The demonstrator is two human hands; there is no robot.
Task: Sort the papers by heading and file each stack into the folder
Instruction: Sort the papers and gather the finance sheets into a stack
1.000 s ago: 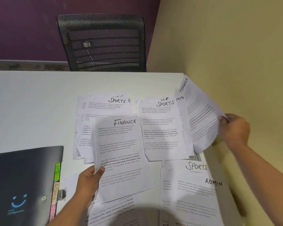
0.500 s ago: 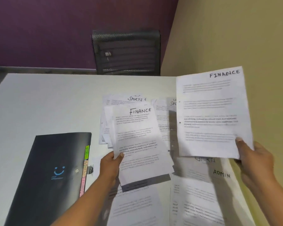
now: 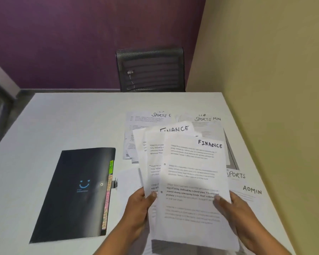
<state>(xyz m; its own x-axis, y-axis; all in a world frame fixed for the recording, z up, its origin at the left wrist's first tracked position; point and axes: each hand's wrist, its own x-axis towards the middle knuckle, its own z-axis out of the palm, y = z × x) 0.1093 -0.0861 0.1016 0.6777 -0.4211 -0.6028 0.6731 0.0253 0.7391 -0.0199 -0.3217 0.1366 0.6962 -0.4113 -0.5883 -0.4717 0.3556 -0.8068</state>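
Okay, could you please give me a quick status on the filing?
Finance sheets held in left grip and right grip. Folder closed on the table, to their left. Sports sheet and Admin sheet loose, unfiled.

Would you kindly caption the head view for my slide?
Left hand and right hand hold white FINANCE-headed paper sheets over the white table, black tabbed folder alongside.

You face a white desk (image 3: 63, 116) pushed into a corner where a purple wall (image 3: 81, 37) meets a yellowish wall (image 3: 265, 70), with a black mesh-backed chair (image 3: 150, 69) behind its far edge.
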